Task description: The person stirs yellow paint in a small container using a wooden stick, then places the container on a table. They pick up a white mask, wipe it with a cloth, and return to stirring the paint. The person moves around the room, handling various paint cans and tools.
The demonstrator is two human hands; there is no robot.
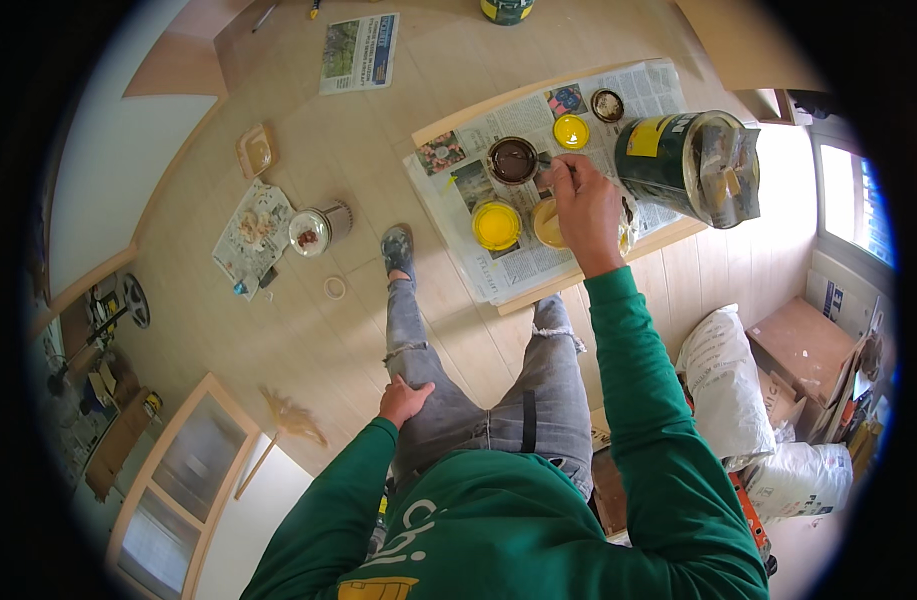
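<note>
My right hand (586, 205) is closed in a pinch just right of a round tub of dark brown paint (513, 160). Whatever sits between its fingertips is too small to name. A tub of yellow paint (496, 226) and a tub of beige paint (548, 223), partly covered by that hand, stand nearer to me. All three rest on newspaper (523, 270) spread over a wooden board (433, 130). Past the hand lie a yellow-coated lid (571, 131) and a dark-rimmed lid (607, 105). My left hand (405, 402) lies on my left thigh with fingers extended, holding nothing.
A large dark green paint can (678, 155) stands at the board's right end. On the floor to the left are a glass jar (311, 232), a newspaper piece with scraps (253, 235) and a small tray (257, 152). White sacks (723, 380) fill the right side.
</note>
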